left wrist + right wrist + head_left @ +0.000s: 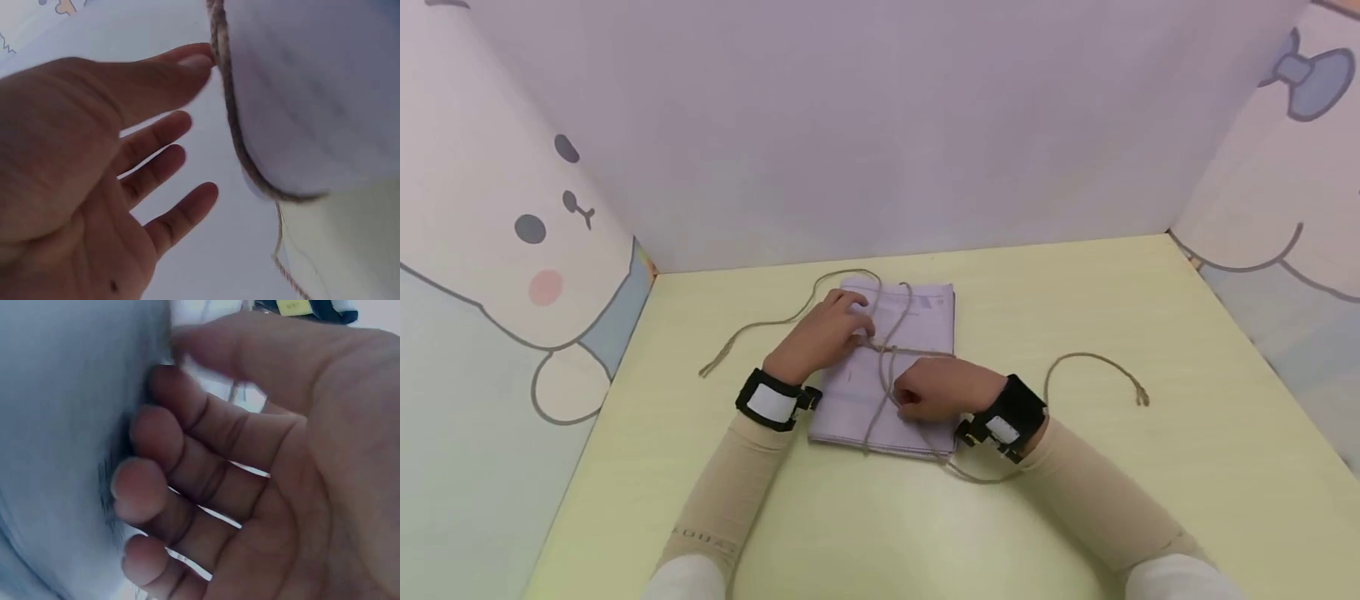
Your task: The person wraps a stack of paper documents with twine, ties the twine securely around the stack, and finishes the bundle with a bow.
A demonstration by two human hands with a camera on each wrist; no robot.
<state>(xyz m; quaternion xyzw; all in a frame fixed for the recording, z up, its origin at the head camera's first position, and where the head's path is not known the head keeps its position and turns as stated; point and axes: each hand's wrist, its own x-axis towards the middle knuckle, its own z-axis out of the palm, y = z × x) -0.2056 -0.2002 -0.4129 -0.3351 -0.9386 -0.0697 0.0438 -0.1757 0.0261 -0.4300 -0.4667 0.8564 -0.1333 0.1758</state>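
Note:
A stack of printed paper sheets (848, 408) lies flat on the table, with a thin brown rope (880, 421) running lengthwise and across it. Near the upper left of the stack, my left hand (827, 329) pinches the rope between thumb and forefinger; the left wrist view shows the rope (231, 112) at those fingertips and the other fingers spread. My right hand (943, 387) is over the right half of the stack, fingers curled, pinching a rope strand with thumb and forefinger. In the right wrist view its fingertips (140, 487) are close against the paper.
One loose rope end (718, 358) trails over the yellow table (880, 525) to the left. Another rope end (1138, 392) curves out to the right, past the right wrist. A pale back wall (880, 125) and cartoon-printed side panels (535, 225) border the table.

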